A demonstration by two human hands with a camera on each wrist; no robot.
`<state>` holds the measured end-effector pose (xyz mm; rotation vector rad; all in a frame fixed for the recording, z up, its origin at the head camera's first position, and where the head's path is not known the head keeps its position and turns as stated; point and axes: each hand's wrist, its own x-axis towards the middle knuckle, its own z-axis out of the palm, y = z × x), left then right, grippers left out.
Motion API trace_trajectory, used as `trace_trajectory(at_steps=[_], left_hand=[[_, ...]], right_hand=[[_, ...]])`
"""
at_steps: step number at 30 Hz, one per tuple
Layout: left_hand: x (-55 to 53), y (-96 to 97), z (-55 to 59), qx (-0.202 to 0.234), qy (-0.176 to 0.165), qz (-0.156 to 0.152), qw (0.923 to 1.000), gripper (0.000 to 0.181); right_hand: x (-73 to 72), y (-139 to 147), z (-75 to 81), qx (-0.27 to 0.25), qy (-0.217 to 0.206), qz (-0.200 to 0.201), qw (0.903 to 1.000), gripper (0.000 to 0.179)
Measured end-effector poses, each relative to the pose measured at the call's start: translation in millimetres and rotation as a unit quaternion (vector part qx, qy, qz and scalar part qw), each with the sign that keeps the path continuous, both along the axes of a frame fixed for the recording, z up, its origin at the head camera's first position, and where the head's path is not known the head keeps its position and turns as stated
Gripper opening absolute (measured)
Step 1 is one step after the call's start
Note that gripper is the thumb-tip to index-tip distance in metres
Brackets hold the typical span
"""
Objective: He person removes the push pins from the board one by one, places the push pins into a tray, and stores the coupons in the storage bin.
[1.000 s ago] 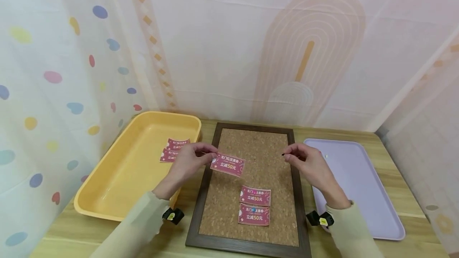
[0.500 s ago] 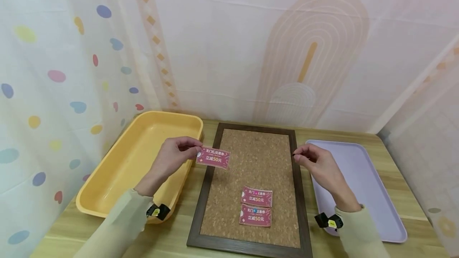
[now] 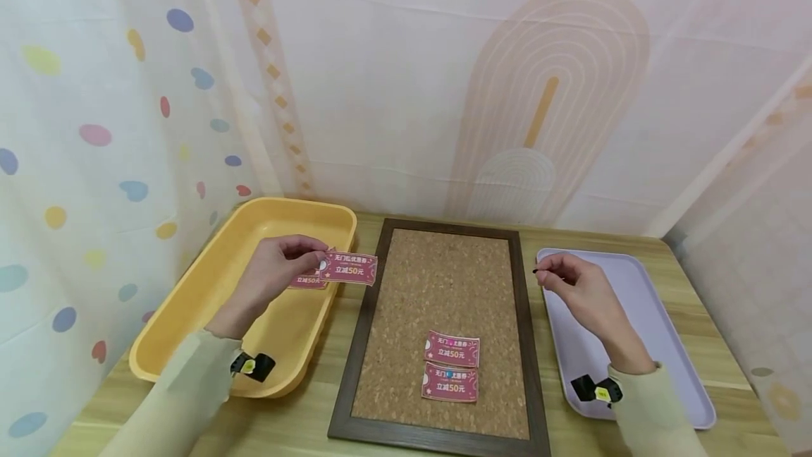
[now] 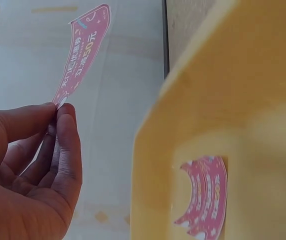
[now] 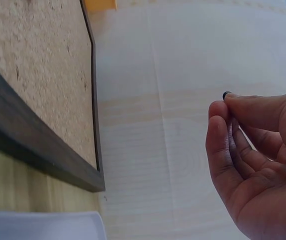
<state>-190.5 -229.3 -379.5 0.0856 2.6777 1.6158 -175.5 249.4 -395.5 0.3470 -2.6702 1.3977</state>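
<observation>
My left hand [image 3: 279, 266] pinches a maroon coupon [image 3: 350, 268] by its left end, above the right rim of the yellow tray [image 3: 142, 337]. In the left wrist view the held coupon [image 4: 85, 47] curves up from thumb and fingertips. Beneath it, two overlapping coupons [image 4: 208, 197] lie in the tray. My right hand [image 3: 580, 295] pinches a small black pushpin [image 5: 226, 95], mostly hidden by the fingertips, over the lilac tray's left edge. On the framed corkboard [image 3: 450, 281] between the hands are an upper coupon [image 3: 452, 352] and a lower coupon [image 3: 449, 385] with a blue pin head.
The lilac tray [image 3: 653, 330] lies right of the corkboard, on a wood-grain table [image 3: 304, 422]. The board's dark frame [image 3: 345, 400] stands slightly raised. A patterned curtain [image 3: 393, 90] hangs close behind the table and along the left side.
The left hand has moved left with the coupon, from over the corkboard to over the yellow tray's rim. The right hand has moved right with the black pushpin, toward the lilac tray.
</observation>
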Motion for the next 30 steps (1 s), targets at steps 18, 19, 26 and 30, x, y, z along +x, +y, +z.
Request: trace_trajectory(at_steps=[18,19,26,30], left_hand=[[-7.8,-41.3,-3.9,0.020,-0.011,-0.014,0.9996,0.030],[-8.3,-43.9,-4.2,0.024,-0.012,-0.016,0.9995,0.030],[-12.8,-59.4,-9.9,0.019,-0.031,-0.022,0.9991,0.033],[-15.7,-65.9,-13.2,0.016,-0.042,-0.022,0.9987,0.034]], right_hand=[[-4.6,26.6,4.8,0.038,0.011,-0.018,0.9991,0.012],[-5.3,28.3,4.5,0.040,0.012,-0.018,0.9989,0.012],[-9.8,38.2,3.4,0.043,0.020,-0.019,0.9987,0.013],[-11.0,43.6,3.5,0.048,0.023,-0.017,0.9984,0.010]])
